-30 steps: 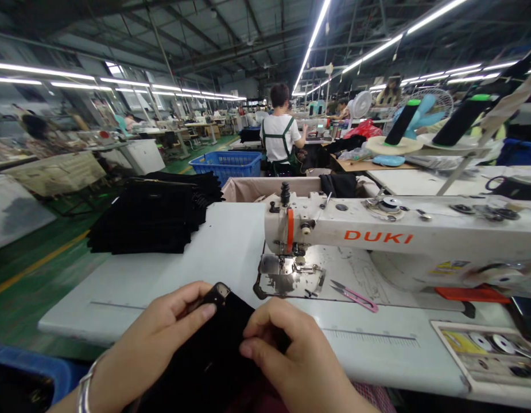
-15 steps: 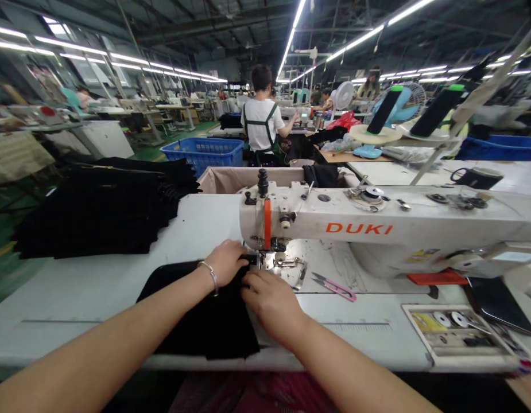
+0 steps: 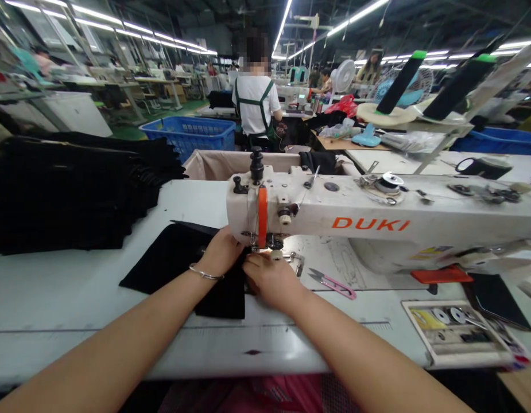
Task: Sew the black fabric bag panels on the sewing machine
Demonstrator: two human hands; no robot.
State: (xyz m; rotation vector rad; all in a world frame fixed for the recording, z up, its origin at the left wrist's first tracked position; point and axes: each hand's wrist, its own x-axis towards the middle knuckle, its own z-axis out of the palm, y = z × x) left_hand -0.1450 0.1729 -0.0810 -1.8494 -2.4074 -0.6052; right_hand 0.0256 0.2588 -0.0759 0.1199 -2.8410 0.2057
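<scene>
A black fabric piece [image 3: 174, 264] lies flat on the white sewing table [image 3: 67, 298], its right edge under the head of the white DUKI sewing machine [image 3: 377, 221]. My left hand [image 3: 222, 252], with a bracelet on the wrist, presses down on the fabric just left of the needle. My right hand [image 3: 269, 278] rests on the fabric's edge right below the presser foot, fingers curled toward it. Both hands touch the cloth; the fingertips are partly hidden by the machine head.
A tall stack of black fabric pieces [image 3: 76, 189] sits at the table's left. Pink thread snips [image 3: 334, 282] lie right of the needle plate. A tray of bobbins [image 3: 454, 330] is at the right. A blue basket [image 3: 192, 135] and a co-worker in a green apron [image 3: 255, 103] stand beyond.
My hands carried the black fabric from near my lap up onto the table and under the machine head. The cloth has since slid further back and left beneath the needle.
</scene>
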